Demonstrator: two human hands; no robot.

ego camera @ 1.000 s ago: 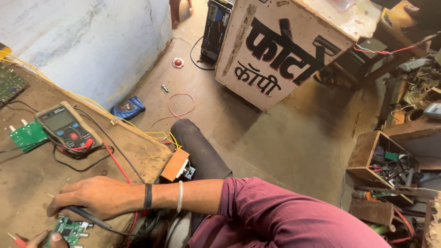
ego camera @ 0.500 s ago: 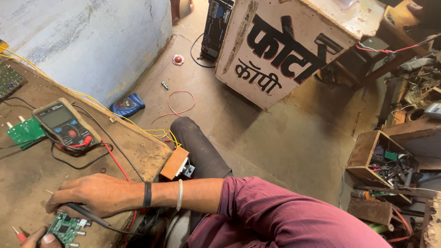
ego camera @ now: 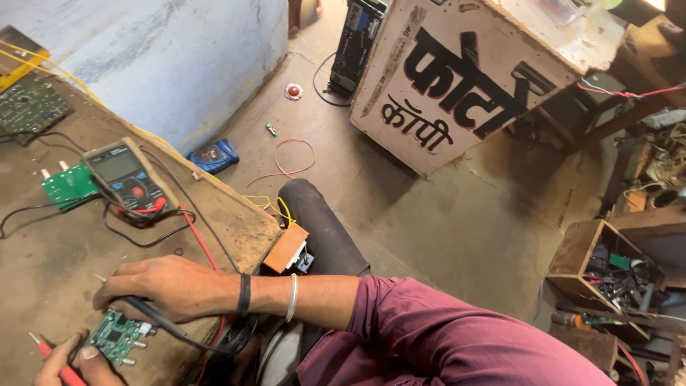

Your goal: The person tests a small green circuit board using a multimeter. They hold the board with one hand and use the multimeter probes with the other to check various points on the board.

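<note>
Near-left on the bench [ego camera: 43, 286]: small green board [ego camera: 114, 336] lies flat by the near edge, both hands on it. Right hand [ego camera: 168, 286] is closed round a black probe [ego camera: 146, 314], pen-style, tip down at the board's top edge; forearm lies across the bench, probably to steady the tip. Left hand [ego camera: 71, 361] is mostly out of frame; thumb and finger pinch a red probe [ego camera: 53, 357] and press against the board's near-left corner, looks like it pins the board while probing.

Meter [ego camera: 128, 179] sits farther back on the bench, tilted with its screen toward the person, so it reads at a glance. Red and black leads run from it along the bench toward the hands, slack enough not to tug.

Second green board [ego camera: 68, 186] lies just left of the meter, touching it or nearly. Bigger dark board [ego camera: 28, 107] far left, well apart. Orange block [ego camera: 286, 246] hangs at the bench's right edge beside the knee, with yellow wire [ego camera: 268, 204] just beyond it.

Floor: blue meter [ego camera: 214, 154] by the wall, red wire loop [ego camera: 289, 157], white sign box [ego camera: 464, 78] far right, crate [ego camera: 607, 268] of parts at right.
</note>
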